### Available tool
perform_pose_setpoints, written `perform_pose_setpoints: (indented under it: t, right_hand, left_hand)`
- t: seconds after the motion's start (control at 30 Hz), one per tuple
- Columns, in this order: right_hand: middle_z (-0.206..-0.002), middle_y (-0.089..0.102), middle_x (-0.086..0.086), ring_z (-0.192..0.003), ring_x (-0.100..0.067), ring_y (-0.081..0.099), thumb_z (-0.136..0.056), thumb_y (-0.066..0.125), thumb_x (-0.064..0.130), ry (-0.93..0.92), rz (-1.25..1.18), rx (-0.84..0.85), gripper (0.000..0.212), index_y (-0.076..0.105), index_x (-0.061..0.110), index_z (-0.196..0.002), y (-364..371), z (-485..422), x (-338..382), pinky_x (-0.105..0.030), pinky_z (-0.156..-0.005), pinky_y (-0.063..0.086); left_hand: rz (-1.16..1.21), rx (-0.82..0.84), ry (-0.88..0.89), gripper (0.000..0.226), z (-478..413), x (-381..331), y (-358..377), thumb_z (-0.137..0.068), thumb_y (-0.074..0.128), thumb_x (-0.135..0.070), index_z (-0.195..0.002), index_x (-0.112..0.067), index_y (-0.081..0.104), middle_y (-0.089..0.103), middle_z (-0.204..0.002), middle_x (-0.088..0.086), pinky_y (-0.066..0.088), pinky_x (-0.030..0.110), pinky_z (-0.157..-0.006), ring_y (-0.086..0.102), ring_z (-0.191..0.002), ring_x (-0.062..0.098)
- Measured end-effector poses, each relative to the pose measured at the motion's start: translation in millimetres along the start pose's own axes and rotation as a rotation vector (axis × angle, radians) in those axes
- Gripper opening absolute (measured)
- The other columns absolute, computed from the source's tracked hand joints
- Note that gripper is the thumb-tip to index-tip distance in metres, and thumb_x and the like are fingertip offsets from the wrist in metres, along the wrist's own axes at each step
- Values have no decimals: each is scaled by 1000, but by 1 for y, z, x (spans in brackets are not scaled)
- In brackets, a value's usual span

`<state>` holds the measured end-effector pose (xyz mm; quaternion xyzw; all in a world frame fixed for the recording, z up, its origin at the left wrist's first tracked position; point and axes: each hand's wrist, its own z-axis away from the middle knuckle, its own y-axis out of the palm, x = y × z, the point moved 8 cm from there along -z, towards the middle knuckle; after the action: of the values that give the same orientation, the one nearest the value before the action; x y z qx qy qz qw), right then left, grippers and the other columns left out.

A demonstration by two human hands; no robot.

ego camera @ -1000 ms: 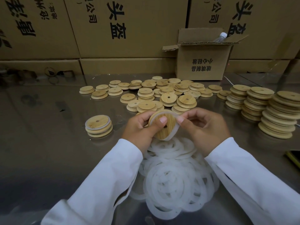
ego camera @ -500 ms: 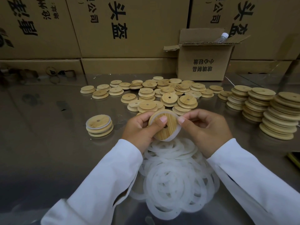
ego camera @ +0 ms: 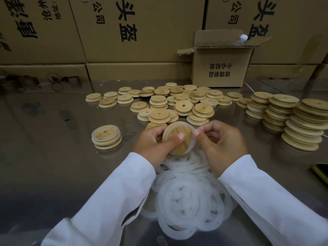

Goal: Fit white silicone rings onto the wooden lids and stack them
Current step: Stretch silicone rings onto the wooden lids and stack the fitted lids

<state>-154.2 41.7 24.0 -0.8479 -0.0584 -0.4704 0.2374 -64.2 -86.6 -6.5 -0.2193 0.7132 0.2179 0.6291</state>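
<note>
A round wooden lid [ego camera: 181, 139] is held tilted above the table between both hands, with a white silicone ring [ego camera: 192, 139] around its rim. My left hand [ego camera: 153, 142] grips the lid's left side, thumb across its face. My right hand [ego camera: 221, 142] pinches the ring at the lid's right edge. A heap of loose white rings [ego camera: 188, 197] lies on the table under my wrists. A short stack of ringed lids [ego camera: 106, 137] stands to the left. Several bare lids [ego camera: 177, 102] are scattered behind my hands.
Tall stacks of wooden lids [ego camera: 292, 119] stand at the right. An open cardboard box [ego camera: 221, 68] with a plastic bottle [ego camera: 241, 39] in it sits at the back. Large cartons [ego camera: 124, 29] wall off the far side. A dark phone-like object [ego camera: 321, 172] lies at the right edge.
The lid has stayed between both hands. The fingers have worked the ring a little further round the rim, and the view has shifted slightly.
</note>
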Motion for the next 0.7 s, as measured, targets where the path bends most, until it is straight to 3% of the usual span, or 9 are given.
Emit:
perform_pose_setpoints:
  t: [0.33, 0.47, 0.7]
  right_hand:
    - [-62, 68, 11, -68, -5, 65, -78, 71, 14, 38, -158, 68, 19, 66, 25, -63, -1, -9, -2, -18, -68, 49]
    - [-62, 66, 13, -63, 3, 59, -78, 70, 14, -17, -104, 86, 20, 66, 27, -63, -3, -12, 3, -5, -61, 44]
    - [-64, 64, 12, -62, 3, 55, -80, 68, 19, -33, -74, 111, 18, 65, 28, -65, -1, -12, 9, -4, -59, 40]
  left_hand:
    - [104, 18, -14, 14, 0, 0, 2, -76, 64, -16, -88, -16, 71, 73, -91, 10, 55, 39, -83, 68, -90, 25]
    - [162, 32, -16, 22, -1, -1, 3, -76, 63, -15, -96, -10, 69, 71, -96, 13, 57, 36, -80, 68, -91, 24]
    - [275, 56, -24, 40, 0, -4, 3, -67, 62, -22, -103, -4, 66, 69, -100, 15, 57, 30, -77, 68, -90, 21]
